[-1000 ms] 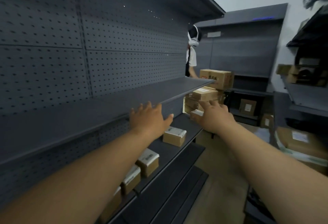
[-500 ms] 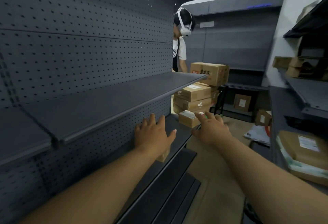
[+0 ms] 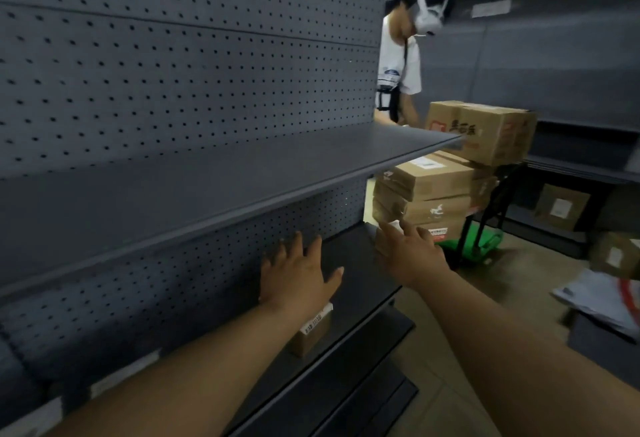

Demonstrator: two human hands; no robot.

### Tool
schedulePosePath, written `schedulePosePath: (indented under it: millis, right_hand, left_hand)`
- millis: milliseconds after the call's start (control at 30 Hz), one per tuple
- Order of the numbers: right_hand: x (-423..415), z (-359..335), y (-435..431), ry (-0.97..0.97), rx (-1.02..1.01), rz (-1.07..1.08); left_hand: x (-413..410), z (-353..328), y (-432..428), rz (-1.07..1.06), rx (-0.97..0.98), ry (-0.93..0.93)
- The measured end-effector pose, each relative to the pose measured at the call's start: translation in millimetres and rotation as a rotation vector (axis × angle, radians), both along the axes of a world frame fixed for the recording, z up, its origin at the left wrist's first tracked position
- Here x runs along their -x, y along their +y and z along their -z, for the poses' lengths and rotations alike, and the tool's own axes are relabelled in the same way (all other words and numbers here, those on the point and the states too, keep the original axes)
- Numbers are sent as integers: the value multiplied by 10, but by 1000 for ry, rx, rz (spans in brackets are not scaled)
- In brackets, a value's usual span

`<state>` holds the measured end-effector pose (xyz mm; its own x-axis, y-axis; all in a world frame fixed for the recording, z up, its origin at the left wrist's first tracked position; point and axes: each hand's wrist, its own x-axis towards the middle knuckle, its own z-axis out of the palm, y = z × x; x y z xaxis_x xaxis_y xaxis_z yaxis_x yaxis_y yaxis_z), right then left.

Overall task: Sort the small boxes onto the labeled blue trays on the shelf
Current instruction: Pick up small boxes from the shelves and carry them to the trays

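Both my arms stretch forward along the lower shelf [image 3: 349,263] of a dark grey pegboard rack. My left hand [image 3: 298,277] hovers over this shelf with fingers spread and nothing in it. Just under my left wrist sits a small brown box [image 3: 313,331] with a white label. My right hand [image 3: 405,253] is at the shelf's far end, fingers spread; a small box's white-labelled corner [image 3: 393,225] shows just past my fingertips, mostly hidden. Whether my fingers touch it I cannot tell. No blue trays are in view.
An upper shelf [image 3: 242,173] juts out above my hands. A stack of larger cartons [image 3: 433,194] stands on a green cart [image 3: 478,246] past the rack's end. A person wearing a white headset [image 3: 405,55] stands behind it. More boxes [image 3: 561,208] and papers [image 3: 599,298] lie right.
The view has moved forward and down along the rack. Both hands have advanced toward the shelf's far end. The boxes on the lower shelf have slid back under my left arm.
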<state>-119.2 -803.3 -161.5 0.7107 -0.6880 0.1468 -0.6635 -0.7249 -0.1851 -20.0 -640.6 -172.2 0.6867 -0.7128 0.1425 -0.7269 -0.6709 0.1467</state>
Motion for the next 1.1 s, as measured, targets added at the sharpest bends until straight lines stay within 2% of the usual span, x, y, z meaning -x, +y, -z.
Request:
schedulePosePath:
  millis: [233, 467, 667, 1100]
  right_hand:
    - [-226, 328, -980, 43, 23, -219]
    - [-325, 754, -1745, 76, -10, -312]
    - [-544, 1106, -2145, 87, -47, -331]
    - [-985, 1622, -2713, 85, -9, -248]
  left_hand:
    - [93, 394, -690, -248, 30, 22]
    - [194, 815, -1071, -420, -17, 39]
    - [121, 1152, -1256, -510, -114, 82]
    - [-263, 1665, -1223, -639, -267, 9]
